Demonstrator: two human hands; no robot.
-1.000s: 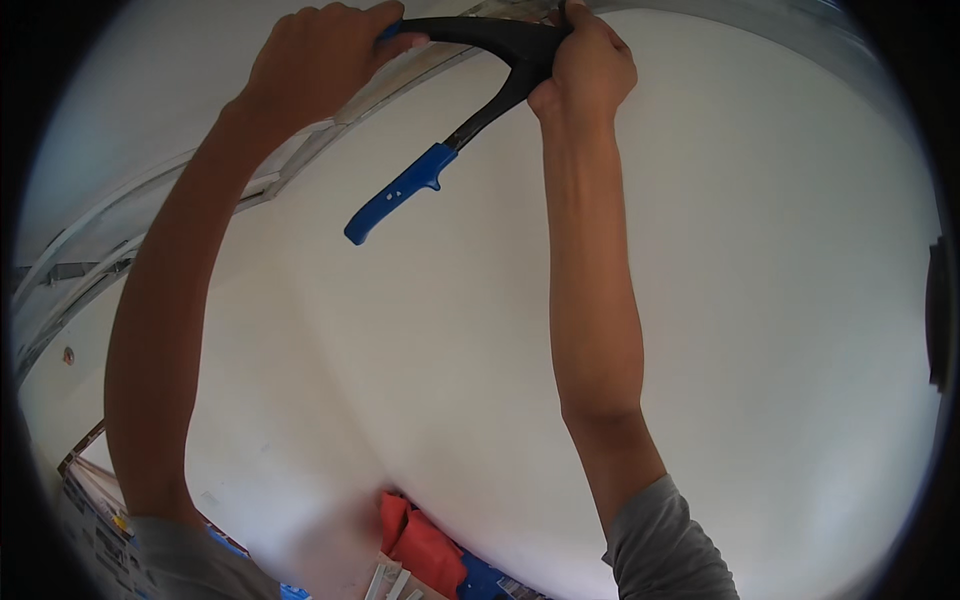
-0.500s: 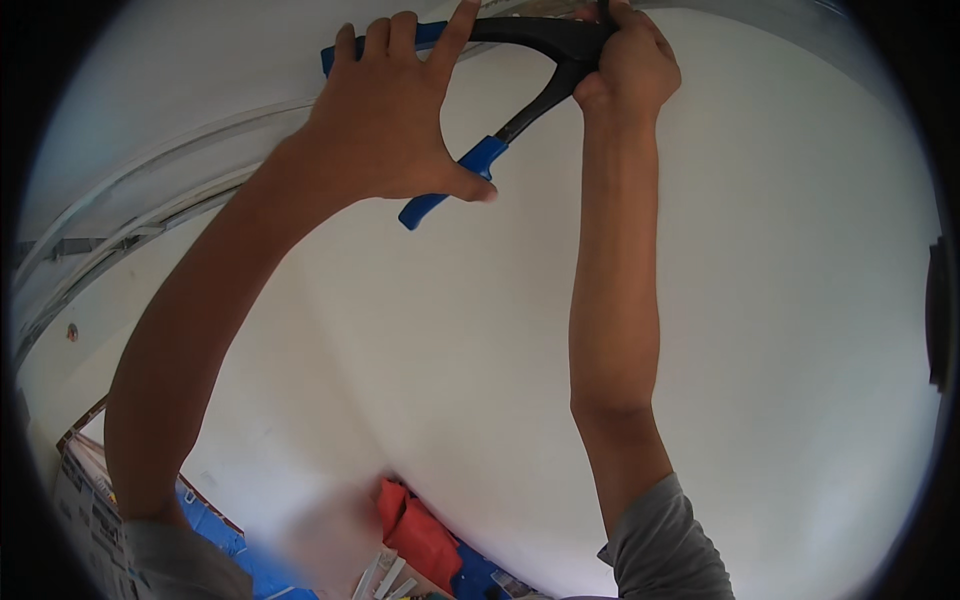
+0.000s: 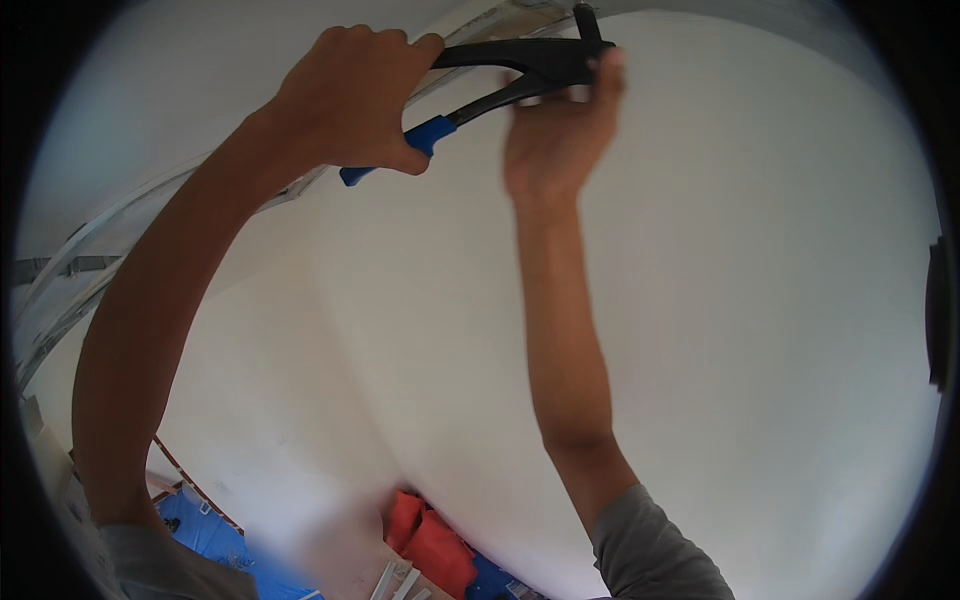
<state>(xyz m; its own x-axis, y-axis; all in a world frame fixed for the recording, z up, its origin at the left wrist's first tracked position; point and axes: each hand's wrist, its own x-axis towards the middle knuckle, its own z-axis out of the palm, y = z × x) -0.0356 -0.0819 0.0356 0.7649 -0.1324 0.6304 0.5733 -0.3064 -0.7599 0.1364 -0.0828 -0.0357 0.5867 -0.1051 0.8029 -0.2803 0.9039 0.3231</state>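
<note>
Overhead, my left hand (image 3: pixel 350 95) is closed round the handles of a black two-handled plier-like tool (image 3: pixel 565 62) with blue grips. One blue grip (image 3: pixel 432 132) shows beside my left thumb; the other is hidden by the fingers. A short black stub (image 3: pixel 586 22) sticks up from the tool's head. Just under that head is my right hand (image 3: pixel 560 140), palm toward me and blurred. Its thumb points up at the end of the head, and its fingertips overlap the lower edge. Whether they grip the tool cannot be made out.
Metal framing strips (image 3: pixel 80 240) run along the ceiling on the left and above the tool. A pale wall (image 3: pixel 440 320) fills the middle. Far below lie a red sheet or bag (image 3: pixel 435 545), blue sheeting (image 3: pixel 205 525) and several light strips (image 3: pixel 395 580).
My left hand has moved left and down, its fingers closing round the handles, which are nearer each other. My right hand has slid down and left from the tool's head, turning palm toward me.
</note>
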